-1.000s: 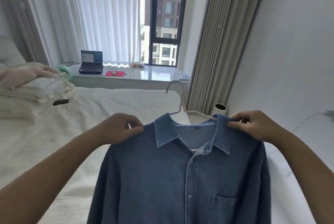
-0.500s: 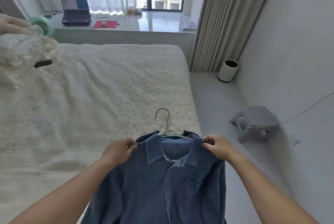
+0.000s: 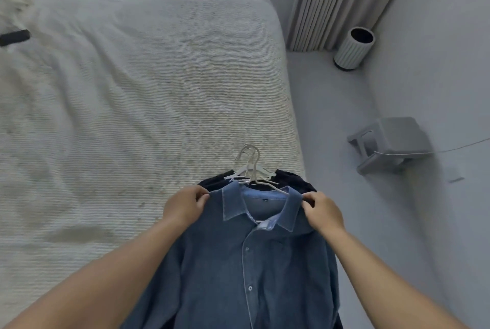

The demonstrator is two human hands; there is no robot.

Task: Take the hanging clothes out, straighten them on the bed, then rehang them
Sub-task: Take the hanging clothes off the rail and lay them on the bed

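Cream bedding covers the bed (image 3: 148, 84), floor to its right. Left hand (image 3: 183, 208) and right hand (image 3: 322, 212) pinch the blue shirt (image 3: 238, 262) by its shoulders, over the bed's corner, white hangers (image 3: 250, 169) on top.

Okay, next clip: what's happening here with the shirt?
A person holds a blue denim shirt by its shoulders, left hand and right hand each gripping one side. It is on a white hanger, with a dark garment behind, over the corner of the bed. Nothing is spread out for straightening yet.
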